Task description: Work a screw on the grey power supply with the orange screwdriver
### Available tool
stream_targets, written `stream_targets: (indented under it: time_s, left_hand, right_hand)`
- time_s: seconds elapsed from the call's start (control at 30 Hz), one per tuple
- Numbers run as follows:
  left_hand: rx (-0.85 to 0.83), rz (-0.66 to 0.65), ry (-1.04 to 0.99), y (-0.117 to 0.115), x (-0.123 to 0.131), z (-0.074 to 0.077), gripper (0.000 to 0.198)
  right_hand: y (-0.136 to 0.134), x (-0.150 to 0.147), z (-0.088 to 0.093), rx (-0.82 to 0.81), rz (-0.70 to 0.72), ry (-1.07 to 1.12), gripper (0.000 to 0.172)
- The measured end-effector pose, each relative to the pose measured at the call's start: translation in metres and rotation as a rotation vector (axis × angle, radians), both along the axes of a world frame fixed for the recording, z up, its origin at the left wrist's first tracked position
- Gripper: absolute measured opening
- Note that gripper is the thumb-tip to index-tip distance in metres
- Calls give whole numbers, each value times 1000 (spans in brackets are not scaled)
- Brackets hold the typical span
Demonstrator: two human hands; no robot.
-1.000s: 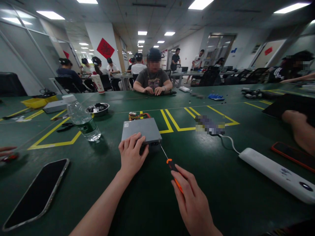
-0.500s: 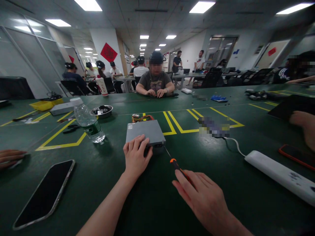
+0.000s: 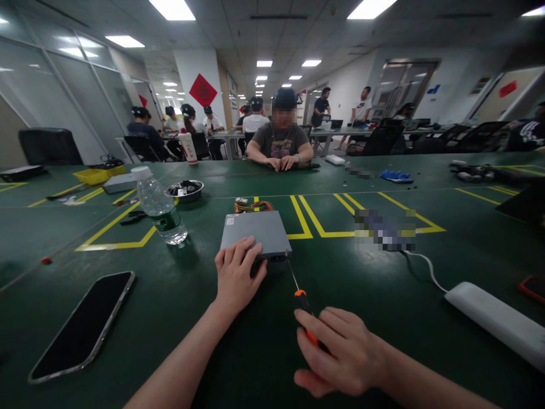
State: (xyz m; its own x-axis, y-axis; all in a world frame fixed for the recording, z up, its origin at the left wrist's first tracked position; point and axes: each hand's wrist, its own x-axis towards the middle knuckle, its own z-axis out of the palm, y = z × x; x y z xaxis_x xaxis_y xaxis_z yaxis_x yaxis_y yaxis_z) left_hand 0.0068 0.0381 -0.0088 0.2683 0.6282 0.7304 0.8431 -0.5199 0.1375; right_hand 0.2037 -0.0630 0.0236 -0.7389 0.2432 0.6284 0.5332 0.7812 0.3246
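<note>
So the grey metal box (image 3: 255,227) sits flat on the green bench (image 3: 255,363), and I'm using it as the clock centre. My left hand (image 3: 238,272) is at 7 o'clock, gripping the near edge, fingers over the top and thumb down by the near face. Same hold as 0.5 s ago. My right hand (image 3: 340,352), out at 5 o'clock, is what's different: the fingers are curled tighter around the orange-and-black screwdriver (image 3: 300,298) and the hand is rolled over compared with before. The tip is at the box's near right corner, same as earlier; too small to tell if it's in a screw. Wire bundle (image 3: 255,206) at 12 o'clock, water bottle (image 3: 164,213) at 9, phone (image 3: 83,326) at 8. Also, my view is swung a bit left, and the 2 neighbours' hands near the edges are gone from sight.
</note>
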Motion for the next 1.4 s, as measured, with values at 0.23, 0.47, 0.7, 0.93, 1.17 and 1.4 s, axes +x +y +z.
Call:
stream_targets:
  time_s: [0.23, 0.47, 0.7, 0.93, 1.17, 1.4]
  left_hand:
    - [3, 13, 9, 1, 1, -2, 27]
    - [-7, 18, 1, 1, 1, -2, 27]
    - [-6, 24, 7, 0, 1, -2, 25]
    - [-24, 11, 8, 0, 0, -2, 24]
    - [-25, 8, 5, 0, 0, -2, 24]
    - [-24, 6, 2, 0, -1, -2, 25]
  right_hand:
    - [0, 6, -11, -137, 60, 76, 20]
    - [3, 15, -13, -157, 100, 134, 19]
    - [4, 3, -14, -194, 183, 133, 17]
    - [10, -3, -20, -210, 202, 118, 21]
    - [9, -7, -11, -154, 161, 95, 13]
    - [9, -7, -11, -134, 138, 116, 10]
